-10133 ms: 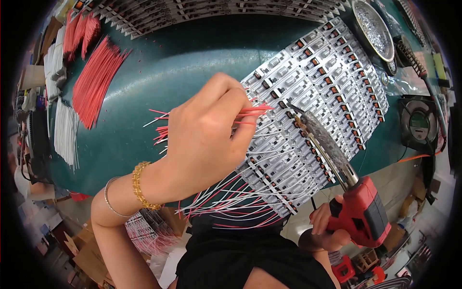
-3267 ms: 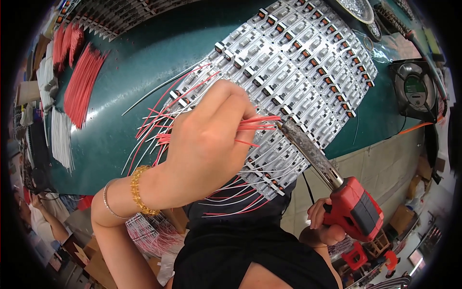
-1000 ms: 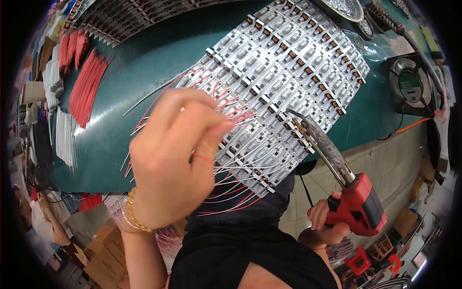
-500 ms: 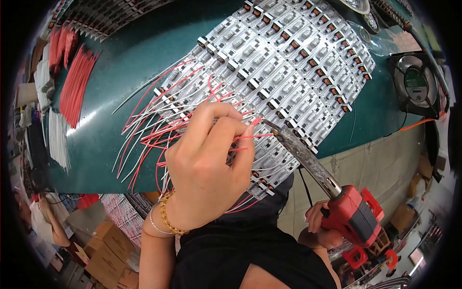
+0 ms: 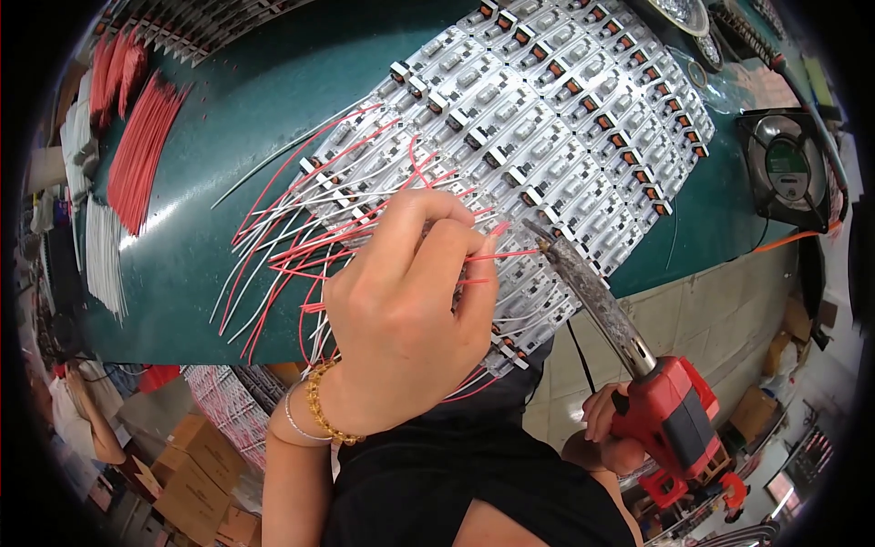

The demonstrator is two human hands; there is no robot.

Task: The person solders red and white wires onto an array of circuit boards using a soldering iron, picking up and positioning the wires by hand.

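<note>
My left hand [image 5: 410, 301] is over the near part of a large panel of small circuit boards [image 5: 510, 137], its thumb and fingers pinched on red wires [image 5: 506, 254]. Their ends poke out past the fingertips, close above the boards. My right hand [image 5: 609, 428] grips the handle of a red and black soldering gun [image 5: 673, 415]. The gun's long, scorched barrel slants up and left, and its tip is just right of the pinched wire ends. Whether the tip touches a board I cannot tell. Many red and white wires [image 5: 264, 246] trail leftward from the panel's left edge.
On the green table [image 5: 273, 100], bundles of red wires [image 5: 146, 159] and white wires [image 5: 105, 260] lie at the left. A black fan [image 5: 786, 169] stands at the right, below a metal bowl [image 5: 679, 14] and a coiled holder [image 5: 743, 32]. Cardboard boxes [image 5: 196, 465] sit at lower left.
My left hand and the soldering gun's tip have shifted slightly right. The panel also appears a little further right. Both hands keep their grips.
</note>
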